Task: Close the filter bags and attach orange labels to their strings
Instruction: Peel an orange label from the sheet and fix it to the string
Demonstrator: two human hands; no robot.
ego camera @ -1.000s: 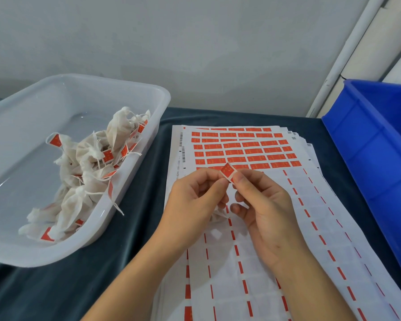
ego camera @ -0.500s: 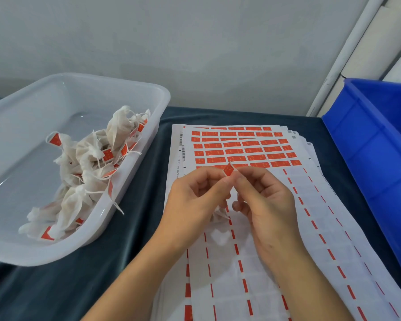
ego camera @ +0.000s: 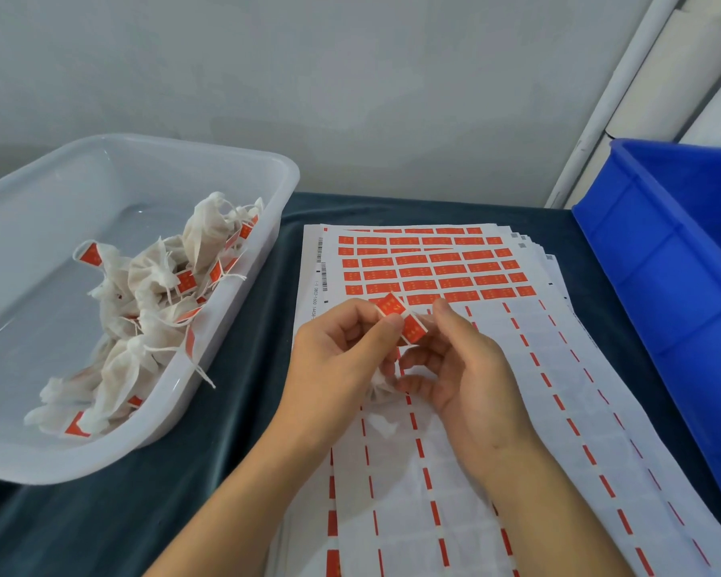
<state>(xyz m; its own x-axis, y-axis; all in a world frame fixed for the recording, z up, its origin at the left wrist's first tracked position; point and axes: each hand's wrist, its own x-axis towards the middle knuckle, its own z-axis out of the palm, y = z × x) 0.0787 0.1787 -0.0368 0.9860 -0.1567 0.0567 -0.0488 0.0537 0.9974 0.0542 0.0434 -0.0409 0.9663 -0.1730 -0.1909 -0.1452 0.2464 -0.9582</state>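
Left hand (ego camera: 342, 351): thumb and forefinger pinch the upper end of an orange label (ego camera: 401, 319), other fingers curled under. Right hand (ego camera: 463, 368): fingers curled, fingertips at the label's lower end, apparently pinching it. The label sits between the two hands, bent across its middle, above the sticker sheets (ego camera: 517, 410). A small white filter bag (ego camera: 381, 387) shows below the fingers, tucked against both palms; which hand carries it, cannot tell. Its string is not visible.

Head view, only view. Clear tub (ego camera: 242, 168) at left holds a heap of finished bags (ego camera: 150, 293), white, crumpled, orange tags on their strings. Blue bin (ego camera: 662, 260) at right, contents not in view. Sheets lie stacked on a dark cloth (ego camera: 142, 514); unpeeled orange labels (ego camera: 429, 268) remain in the far rows only, near rows stripped to backing.

Handling, as judged:
- Label: very light, thin, floppy, probably sticky on one face. Hold by the extreme ends so the adhesive stays free; it will likely grab skin or itself if pressed early.
- Fold looks meant to trap the string at the crease. Misaligned halves would be hard to separate.
- Bag: soft, near weightless, mesh-like fabric; crushes harmlessly but likely tears if the string is yanked. Take it by the gathered neck.
- String: thin, easy to lose between fingers.
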